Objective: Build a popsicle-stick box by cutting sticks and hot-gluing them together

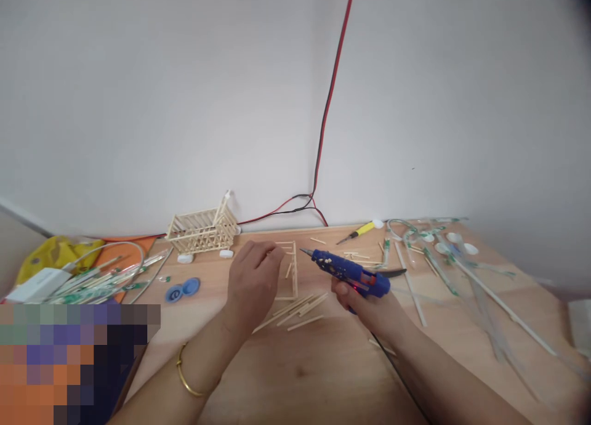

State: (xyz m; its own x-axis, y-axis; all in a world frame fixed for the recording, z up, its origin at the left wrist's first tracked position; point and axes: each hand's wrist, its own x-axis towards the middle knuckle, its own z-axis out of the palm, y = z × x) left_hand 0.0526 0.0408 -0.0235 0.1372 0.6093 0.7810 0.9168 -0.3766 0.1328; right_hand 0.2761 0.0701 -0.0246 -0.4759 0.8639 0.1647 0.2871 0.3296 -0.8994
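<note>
My right hand [353, 299] grips a blue glue gun [344, 266], its nozzle pointing left toward a small rectangular frame of wooden sticks [295, 271]. A red light glows on the gun's body. My left hand [256, 270] is over the left part of that frame, fingers curled and pressed together; what they pinch is hidden behind the hand. The nozzle tip is just right of the frame, apart from it. Several loose wooden sticks [300, 311] lie on the table just in front of the frame.
A basket-like stick model [201, 231] stands at the back left, near white caps [185, 259] and blue caps [182, 289]. A yellow-handled knife [362, 231] lies at the back right, beside scattered sticks and plastic wrappers [438, 268]. A red-black cable [330, 98] runs down the wall.
</note>
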